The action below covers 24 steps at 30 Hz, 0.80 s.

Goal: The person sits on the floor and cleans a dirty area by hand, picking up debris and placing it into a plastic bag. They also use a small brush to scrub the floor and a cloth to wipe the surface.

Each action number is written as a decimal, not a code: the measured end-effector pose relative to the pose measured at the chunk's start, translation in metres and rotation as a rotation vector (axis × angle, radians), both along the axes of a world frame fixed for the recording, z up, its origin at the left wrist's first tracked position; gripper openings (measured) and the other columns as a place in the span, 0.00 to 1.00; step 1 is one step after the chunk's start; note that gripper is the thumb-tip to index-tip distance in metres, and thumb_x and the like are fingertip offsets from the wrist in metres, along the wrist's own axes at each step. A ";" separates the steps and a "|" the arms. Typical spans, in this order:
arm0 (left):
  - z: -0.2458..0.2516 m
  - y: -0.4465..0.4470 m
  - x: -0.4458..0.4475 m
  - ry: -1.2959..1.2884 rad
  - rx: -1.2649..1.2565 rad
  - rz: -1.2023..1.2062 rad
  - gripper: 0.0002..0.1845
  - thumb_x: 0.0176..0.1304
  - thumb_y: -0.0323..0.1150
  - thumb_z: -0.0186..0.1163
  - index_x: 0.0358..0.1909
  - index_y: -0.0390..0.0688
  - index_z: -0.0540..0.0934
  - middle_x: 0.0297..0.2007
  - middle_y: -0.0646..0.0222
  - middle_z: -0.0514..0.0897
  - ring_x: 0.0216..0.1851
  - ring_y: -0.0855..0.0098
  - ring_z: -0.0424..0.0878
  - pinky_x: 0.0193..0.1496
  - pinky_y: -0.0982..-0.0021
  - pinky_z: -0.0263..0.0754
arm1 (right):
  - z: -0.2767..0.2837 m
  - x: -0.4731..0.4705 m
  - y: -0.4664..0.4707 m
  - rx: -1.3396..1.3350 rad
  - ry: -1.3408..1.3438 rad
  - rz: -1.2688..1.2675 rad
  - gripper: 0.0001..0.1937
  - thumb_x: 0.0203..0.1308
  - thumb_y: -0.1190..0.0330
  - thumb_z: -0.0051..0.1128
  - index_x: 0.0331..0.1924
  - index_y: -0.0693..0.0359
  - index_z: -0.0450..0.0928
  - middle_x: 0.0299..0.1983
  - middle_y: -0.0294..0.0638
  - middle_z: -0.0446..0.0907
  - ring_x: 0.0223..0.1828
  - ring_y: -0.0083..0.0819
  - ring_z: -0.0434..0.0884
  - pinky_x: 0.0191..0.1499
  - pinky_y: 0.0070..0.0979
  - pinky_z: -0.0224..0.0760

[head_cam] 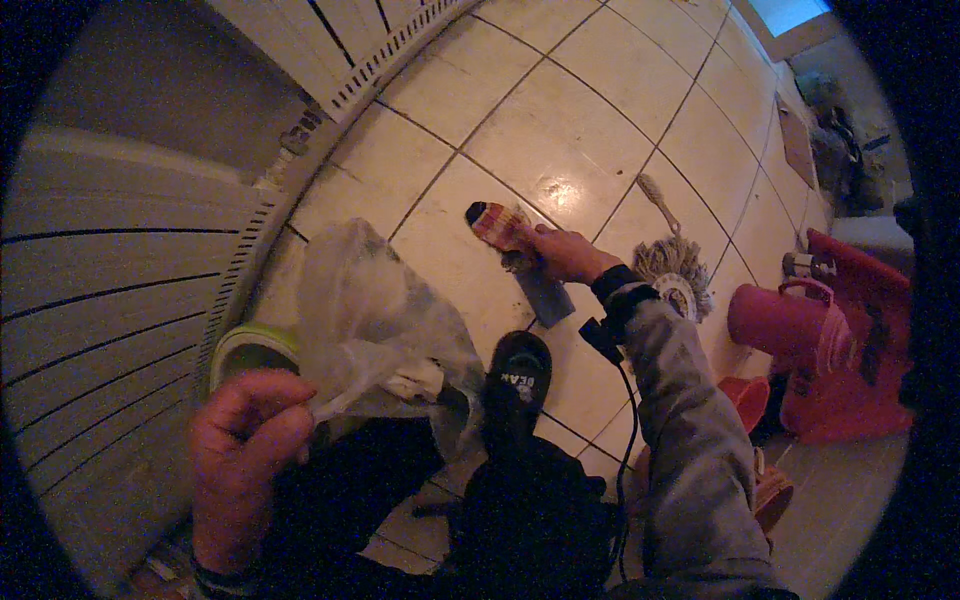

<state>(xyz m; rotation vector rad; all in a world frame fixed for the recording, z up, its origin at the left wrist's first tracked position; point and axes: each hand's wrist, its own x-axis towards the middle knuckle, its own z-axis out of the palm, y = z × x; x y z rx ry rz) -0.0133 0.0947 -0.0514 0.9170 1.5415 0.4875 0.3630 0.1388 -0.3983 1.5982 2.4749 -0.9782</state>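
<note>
Between the thumb and fingers of my left hand (255,427) is the gathered edge of a translucent plastic bag (367,300), which hangs down in front of my legs with some pale crumpled stuff inside. Low over the tiled floor, my right hand (570,253) grips a striped cloth item (501,226) in red, orange and white with a dark end. Beneath that hand a flat grey piece (547,296) shows; whether the hand holds it too, I cannot tell. My black slipper (519,375) is between the bag and my right arm.
A green-rimmed bucket (255,345) stands behind the bag, beside slatted white panels (112,300). At the right are a string mop head (671,274), a brush (656,199), a pink plastic jug (780,322) and red plastic items (847,397). A dark cable runs along my right sleeve.
</note>
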 end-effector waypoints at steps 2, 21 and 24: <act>-0.002 0.001 0.001 -0.001 0.013 -0.023 0.10 0.61 0.28 0.64 0.44 0.40 0.81 0.30 0.74 0.82 0.29 0.82 0.76 0.33 0.79 0.71 | -0.003 0.000 -0.002 0.063 -0.067 0.049 0.28 0.61 0.73 0.50 0.67 0.57 0.59 0.45 0.57 0.78 0.40 0.54 0.83 0.40 0.46 0.78; 0.007 0.007 0.006 0.048 0.010 -0.017 0.11 0.59 0.27 0.65 0.43 0.40 0.81 0.30 0.75 0.81 0.29 0.82 0.75 0.33 0.80 0.70 | -0.031 -0.026 -0.014 0.269 -0.054 0.070 0.28 0.60 0.69 0.54 0.66 0.47 0.61 0.47 0.49 0.80 0.33 0.54 0.84 0.33 0.45 0.79; 0.008 0.007 0.006 0.054 0.011 -0.038 0.11 0.59 0.27 0.65 0.43 0.40 0.81 0.31 0.75 0.81 0.29 0.82 0.75 0.33 0.79 0.70 | -0.022 -0.034 -0.010 0.271 0.020 -0.012 0.28 0.58 0.68 0.57 0.64 0.46 0.66 0.44 0.50 0.81 0.34 0.54 0.84 0.34 0.44 0.78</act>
